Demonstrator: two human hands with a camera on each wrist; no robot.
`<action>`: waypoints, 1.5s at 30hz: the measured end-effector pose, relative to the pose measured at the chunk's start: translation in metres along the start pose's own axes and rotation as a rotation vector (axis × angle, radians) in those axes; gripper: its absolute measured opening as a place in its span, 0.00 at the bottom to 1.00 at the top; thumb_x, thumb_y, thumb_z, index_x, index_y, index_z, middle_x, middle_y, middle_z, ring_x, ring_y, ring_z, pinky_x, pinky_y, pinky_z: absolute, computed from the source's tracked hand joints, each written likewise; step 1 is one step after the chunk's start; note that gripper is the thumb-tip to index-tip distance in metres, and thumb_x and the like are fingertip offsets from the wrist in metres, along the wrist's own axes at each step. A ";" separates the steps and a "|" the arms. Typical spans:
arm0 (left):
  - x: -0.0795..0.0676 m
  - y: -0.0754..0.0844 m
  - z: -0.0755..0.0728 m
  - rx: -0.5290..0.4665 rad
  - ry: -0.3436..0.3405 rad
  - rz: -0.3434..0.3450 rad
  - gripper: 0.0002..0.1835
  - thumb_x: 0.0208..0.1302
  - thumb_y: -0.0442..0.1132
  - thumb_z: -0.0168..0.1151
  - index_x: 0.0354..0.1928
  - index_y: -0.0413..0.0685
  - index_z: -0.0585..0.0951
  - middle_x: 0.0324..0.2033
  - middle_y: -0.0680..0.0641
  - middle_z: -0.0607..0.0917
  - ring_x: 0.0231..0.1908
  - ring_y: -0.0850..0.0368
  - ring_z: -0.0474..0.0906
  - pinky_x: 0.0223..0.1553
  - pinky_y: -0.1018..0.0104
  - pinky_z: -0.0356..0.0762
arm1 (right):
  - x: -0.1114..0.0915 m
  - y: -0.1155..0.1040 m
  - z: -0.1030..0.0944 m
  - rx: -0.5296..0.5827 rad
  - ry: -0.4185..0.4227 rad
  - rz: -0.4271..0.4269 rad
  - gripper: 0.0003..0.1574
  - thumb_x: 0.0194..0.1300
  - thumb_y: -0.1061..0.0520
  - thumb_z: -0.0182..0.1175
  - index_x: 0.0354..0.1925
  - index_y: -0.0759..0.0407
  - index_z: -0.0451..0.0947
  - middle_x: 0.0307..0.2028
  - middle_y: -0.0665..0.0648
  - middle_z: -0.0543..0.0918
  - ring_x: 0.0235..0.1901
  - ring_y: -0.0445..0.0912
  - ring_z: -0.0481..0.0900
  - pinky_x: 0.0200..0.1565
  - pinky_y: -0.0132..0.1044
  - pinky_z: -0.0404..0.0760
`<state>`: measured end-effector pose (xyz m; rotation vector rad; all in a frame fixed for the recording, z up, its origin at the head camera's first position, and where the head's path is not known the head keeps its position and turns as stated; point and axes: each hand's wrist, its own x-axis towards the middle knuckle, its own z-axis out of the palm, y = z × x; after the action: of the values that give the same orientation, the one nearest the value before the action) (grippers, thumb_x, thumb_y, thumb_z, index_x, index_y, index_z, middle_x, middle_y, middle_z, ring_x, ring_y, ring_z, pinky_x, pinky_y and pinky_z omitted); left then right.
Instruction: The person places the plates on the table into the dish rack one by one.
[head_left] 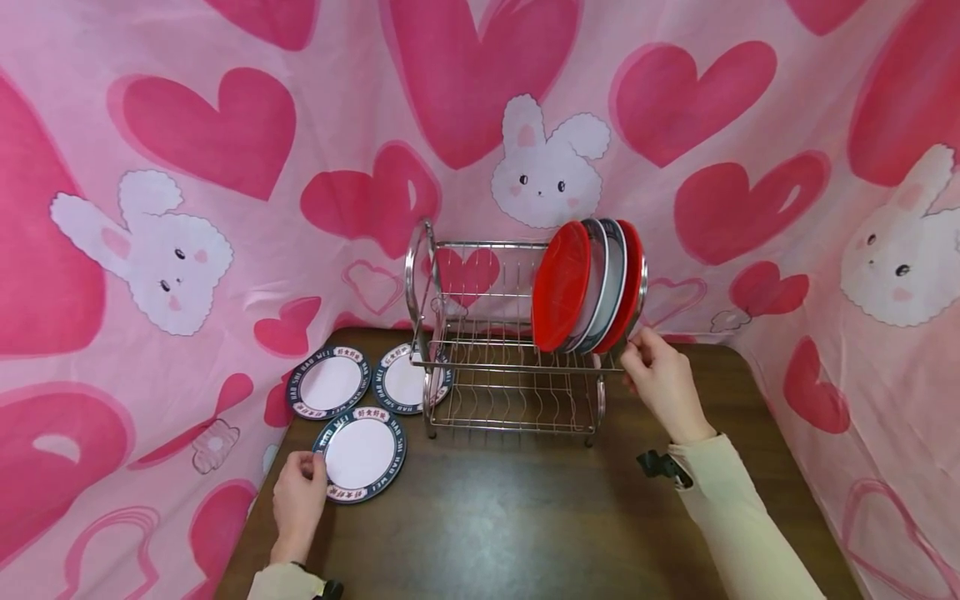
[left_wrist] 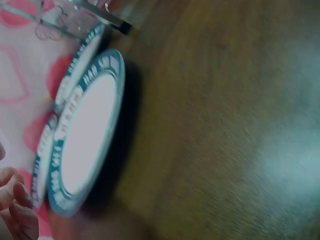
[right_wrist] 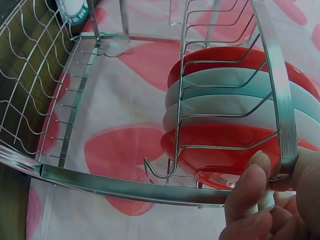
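My right hand [head_left: 660,379] grips the front right corner of a two-tier metal dish rack [head_left: 510,367], its thumb and fingers [right_wrist: 248,192] curled round the frame bar. Two red plates [head_left: 558,287] and two white plates [head_left: 613,275] stand upright at the right end of the upper tier, the white ones between the red. By the left rim of a white plate with a dark blue lettered border [head_left: 360,458], my left hand [head_left: 298,496] has its fingers loosely curled. In the left wrist view its fingers [left_wrist: 20,210] show just beside that plate, holding nothing.
Two more blue-bordered plates lie behind the front one: a left plate [head_left: 330,383] and a right plate [head_left: 397,379] partly behind the rack's left side. All rest on a brown wooden table [head_left: 525,517]. A pink heart-and-rabbit cloth [head_left: 465,125] surrounds the table's back and sides.
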<state>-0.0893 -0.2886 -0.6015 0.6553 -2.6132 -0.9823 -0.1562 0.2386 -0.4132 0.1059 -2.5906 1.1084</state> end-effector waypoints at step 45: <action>0.004 -0.052 0.014 -0.308 -0.182 -0.237 0.22 0.77 0.43 0.59 0.52 0.23 0.78 0.18 0.53 0.82 0.18 0.63 0.76 0.24 0.71 0.73 | -0.001 -0.001 0.002 -0.019 0.031 0.012 0.07 0.70 0.63 0.50 0.34 0.56 0.73 0.18 0.53 0.80 0.17 0.43 0.78 0.21 0.37 0.73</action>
<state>-0.0820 -0.3172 -0.6463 0.8420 -2.4903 -1.5443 -0.1560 0.2360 -0.4140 0.0689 -2.5765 1.0811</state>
